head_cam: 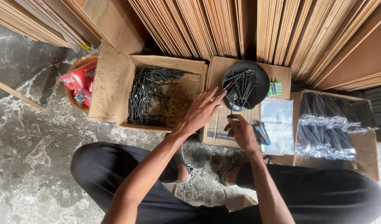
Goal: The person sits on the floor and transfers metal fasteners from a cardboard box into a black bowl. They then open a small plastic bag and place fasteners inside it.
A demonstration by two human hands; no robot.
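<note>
- At the far left, a round orange basket (72, 97) stood on the mottled stone floor (28, 137), holding red packets (79, 76).
- Just right of it, a large open cardboard box (111, 83) held a heap of long black nails (147, 93), piled mostly against its left and far sides.
- The left hand (200, 111) reached out flat over the seam between that box and a closed carton (217, 128) to its right, its grip spread, with the fingertips pointing toward the black dish; it held nothing that could be seen.
- The black round dish (263, 89) rested on the far part of the closed carton, loaded with loose nails (240, 87); it lay just beyond and to the right of the left fingertips.
- The right hand (242, 132) hovered just near of the dish, its grip pinched on a thin nail (233, 108) that stood up toward the dish's edge.
- Right of that hand, clear plastic bags (278, 124) lay flat on the carton, with a blue-handled tool (263, 133) beside the wrist.
- At the far right, another open box (366, 145) held bagged bundles of nails (329, 128) in rows.
- Wooden boards (207, 25) leaned along the far side.
</note>
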